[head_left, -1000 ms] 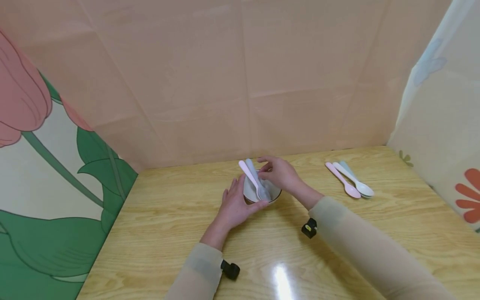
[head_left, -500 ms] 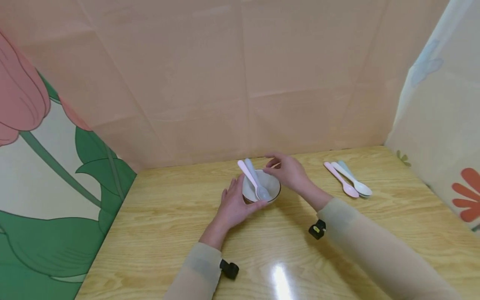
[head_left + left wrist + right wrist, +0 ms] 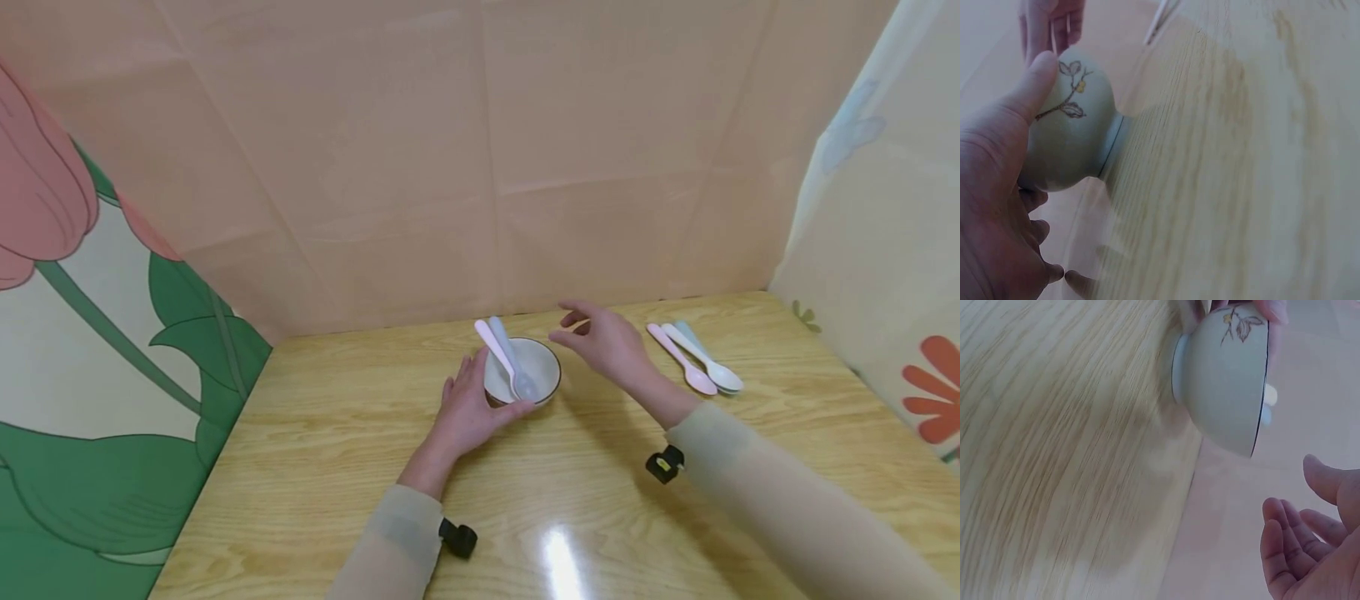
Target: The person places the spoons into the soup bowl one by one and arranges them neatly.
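Note:
A white bowl (image 3: pixel 543 363) with a dark rim stands on the wooden table; the left wrist view shows a leafy branch on its outer wall (image 3: pixel 1075 147). My left hand (image 3: pixel 471 413) holds it, thumb along the near rim and fingers round the left side. Inside lean a pink spoon (image 3: pixel 491 340) and a blue-grey spoon (image 3: pixel 527 387), their handles sticking out over the far left rim. Right of the bowl, apart from it, my right hand (image 3: pixel 611 346) hovers with loosely bent fingers; nothing is between them in the right wrist view.
To the right, a pink spoon (image 3: pixel 697 380), a white spoon (image 3: pixel 724 377) and a light blue-green spoon (image 3: pixel 688 333) lie close together on the table (image 3: pixel 330 433). A pinkish sheet (image 3: pixel 375 167) rises behind the table, with patterned sheets at both sides.
My right hand has moved from over the bowl out to the right, leaving its inside in fuller view. The left hand, bowl and spoons have stayed put.

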### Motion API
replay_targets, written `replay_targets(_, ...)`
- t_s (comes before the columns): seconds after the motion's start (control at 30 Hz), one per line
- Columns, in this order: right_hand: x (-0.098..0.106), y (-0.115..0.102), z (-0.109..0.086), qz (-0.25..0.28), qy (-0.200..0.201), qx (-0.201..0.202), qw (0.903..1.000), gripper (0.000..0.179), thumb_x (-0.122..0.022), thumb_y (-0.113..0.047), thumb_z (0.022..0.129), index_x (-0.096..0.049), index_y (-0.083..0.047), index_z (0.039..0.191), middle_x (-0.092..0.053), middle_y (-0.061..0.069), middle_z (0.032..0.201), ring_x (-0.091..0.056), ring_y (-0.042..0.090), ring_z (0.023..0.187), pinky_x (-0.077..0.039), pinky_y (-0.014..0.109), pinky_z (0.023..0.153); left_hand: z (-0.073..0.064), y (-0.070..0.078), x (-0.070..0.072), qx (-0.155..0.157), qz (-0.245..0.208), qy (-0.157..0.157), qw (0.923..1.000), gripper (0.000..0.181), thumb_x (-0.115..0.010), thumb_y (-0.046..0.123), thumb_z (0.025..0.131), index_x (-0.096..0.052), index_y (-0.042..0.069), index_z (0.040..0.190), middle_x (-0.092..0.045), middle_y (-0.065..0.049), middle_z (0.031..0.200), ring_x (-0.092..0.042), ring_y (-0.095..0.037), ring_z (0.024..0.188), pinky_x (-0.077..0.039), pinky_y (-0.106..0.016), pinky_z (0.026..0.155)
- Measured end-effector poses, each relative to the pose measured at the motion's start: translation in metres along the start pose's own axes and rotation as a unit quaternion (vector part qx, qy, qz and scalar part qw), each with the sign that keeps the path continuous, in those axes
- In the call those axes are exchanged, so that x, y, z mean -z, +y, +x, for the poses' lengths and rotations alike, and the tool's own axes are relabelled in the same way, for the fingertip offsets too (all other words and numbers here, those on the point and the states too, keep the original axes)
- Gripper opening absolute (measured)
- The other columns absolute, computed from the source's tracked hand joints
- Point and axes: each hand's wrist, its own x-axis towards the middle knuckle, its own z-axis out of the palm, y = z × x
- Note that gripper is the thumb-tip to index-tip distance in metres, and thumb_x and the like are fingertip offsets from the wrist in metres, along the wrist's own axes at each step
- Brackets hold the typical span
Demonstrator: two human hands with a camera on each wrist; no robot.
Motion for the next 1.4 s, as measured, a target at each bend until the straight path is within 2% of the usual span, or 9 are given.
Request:
replay_targets(0.37,0.028,0.022,-0.011,-0.036,0.003,-0.014,0.9992,0.071,-0.077,-0.045,0.105,-0.054,-0.009,0.162,-0.073,0.016,0.138,-0.072,0.037,0.122,-0.056,0.055,0.089,-0.002,0.001,0.0,-0.008,-0.007,0.01,0.9999,0.12,-0.085,0.07,0.088,-0.022,0.02,0.177,-0.036,-0.013,0.177,-0.014,-0.038,0.168,-0.009,-0.067,0.132)
replay_targets(0.7,0.049,0.047,-0.02,-0.06,0.012,-0.02,0.9979,0.079,-0.075,-0.053,0.104,-0.051,-0.007,0.164,-0.073,0.017,0.139,-0.071,0.04,0.123,-0.053,0.06,0.09,-0.002,0.001,0.0,-0.01,-0.008,0.012,0.9999,0.119,-0.086,0.07,0.087,-0.023,0.021,0.176,-0.036,-0.012,0.177,-0.015,-0.039,0.168,-0.009,-0.066,0.132)
replay_targets(0.93,0.062,0.064,-0.028,-0.069,0.009,-0.02,0.9974,0.08,-0.072,-0.055,0.106,-0.048,-0.005,0.164,-0.071,0.021,0.14,-0.071,0.043,0.121,-0.055,0.058,0.086,-0.002,0.0,-0.001,-0.006,-0.006,0.008,0.9999,0.12,-0.086,0.07,0.087,-0.021,0.023,0.177,-0.036,-0.011,0.177,-0.014,-0.037,0.169,-0.008,-0.065,0.132)
replay_targets(1.4,0.08,0.089,-0.034,-0.091,0.025,-0.022,0.9953,0.078,-0.071,-0.054,0.107,-0.049,-0.005,0.164,-0.073,0.019,0.136,-0.073,0.043,0.118,-0.051,0.059,0.086,-0.001,0.0,-0.001,-0.011,-0.003,0.012,0.9999,0.12,-0.085,0.07,0.088,-0.022,0.02,0.176,-0.037,-0.013,0.176,-0.015,-0.04,0.168,-0.01,-0.067,0.132)
